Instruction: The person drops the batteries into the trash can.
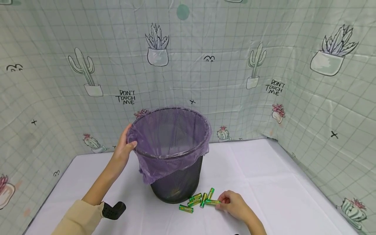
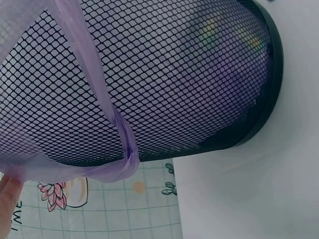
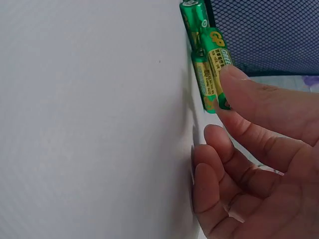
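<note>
Steadying a black mesh bin (image 1: 179,182) w/ the left hand (image 1: 124,148), a person works at a white-covered desk (image 1: 264,169) hemmed by a cactus-print backdrop (image 1: 88,75). The left hand's thumb hooks over the rim, curled onto the purple liner (image 1: 170,143) that drapes down the bin's outside; the bin stands upright near the desk's middle, toward the front edge. Loose green batteries (image 1: 196,199) lie in a small cluster on the desk, touching or just beside the bin's base on its right-front side. The right hand (image 1: 233,205) is down at that cluster, fingertips (image 3: 234,82) pressing on the end battery (image 1: 212,202); the right wrist view shows the forefinger on the cell w/ the other fingers curled under, but the thumb is hidden, so whether the cell is truly pinched can't be told. Judged step: picking up one battery while the bin is held steady. Next move likely calls for a firm pinch, a lift clear of the neighbouring cells w/o scattering them, then a carry up over the rim. Something yellowish shows through the mesh at the bin's bottom, too blurred to name.
</note>
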`<state>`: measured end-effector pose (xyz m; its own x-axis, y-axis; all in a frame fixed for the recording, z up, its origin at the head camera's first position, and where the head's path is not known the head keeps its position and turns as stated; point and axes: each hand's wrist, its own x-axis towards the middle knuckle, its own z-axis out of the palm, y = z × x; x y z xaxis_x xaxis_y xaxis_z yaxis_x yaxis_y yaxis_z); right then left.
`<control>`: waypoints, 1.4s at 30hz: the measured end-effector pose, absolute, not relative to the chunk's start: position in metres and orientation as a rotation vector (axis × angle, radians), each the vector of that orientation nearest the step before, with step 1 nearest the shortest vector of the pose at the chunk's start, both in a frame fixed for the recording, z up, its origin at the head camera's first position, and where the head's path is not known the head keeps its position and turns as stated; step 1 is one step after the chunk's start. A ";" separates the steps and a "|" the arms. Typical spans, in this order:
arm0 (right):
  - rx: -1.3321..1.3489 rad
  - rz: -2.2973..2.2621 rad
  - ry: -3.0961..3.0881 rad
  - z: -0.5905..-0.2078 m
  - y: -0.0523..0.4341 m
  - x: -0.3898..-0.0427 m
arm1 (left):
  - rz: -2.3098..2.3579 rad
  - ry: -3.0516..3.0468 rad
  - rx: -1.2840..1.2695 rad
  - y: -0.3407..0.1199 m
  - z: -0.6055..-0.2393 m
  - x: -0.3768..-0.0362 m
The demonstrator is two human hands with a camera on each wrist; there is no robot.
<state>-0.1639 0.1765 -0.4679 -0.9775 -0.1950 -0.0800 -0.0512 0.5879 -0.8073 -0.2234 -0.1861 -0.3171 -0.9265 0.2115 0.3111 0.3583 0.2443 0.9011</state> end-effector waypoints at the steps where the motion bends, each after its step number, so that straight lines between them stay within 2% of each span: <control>1: -0.195 -1.347 2.656 -0.467 0.176 -0.164 | -1.779 -2.375 -0.549 -0.186 -0.317 -0.223; 9: -0.113 -1.432 2.697 -0.450 0.174 -0.167 | -1.797 -2.360 -0.567 -0.186 -0.319 -0.224; 18: -0.023 -1.578 2.681 -0.400 0.176 -0.173 | -1.799 -2.346 -0.574 -0.185 -0.319 -0.224; 32: -0.215 -1.686 2.796 -0.330 0.171 -0.171 | -1.796 -2.351 -0.577 -0.187 -0.322 -0.225; 42: -0.438 -1.761 2.880 -0.304 0.152 -0.174 | -1.786 -2.359 -0.574 -0.189 -0.321 -0.225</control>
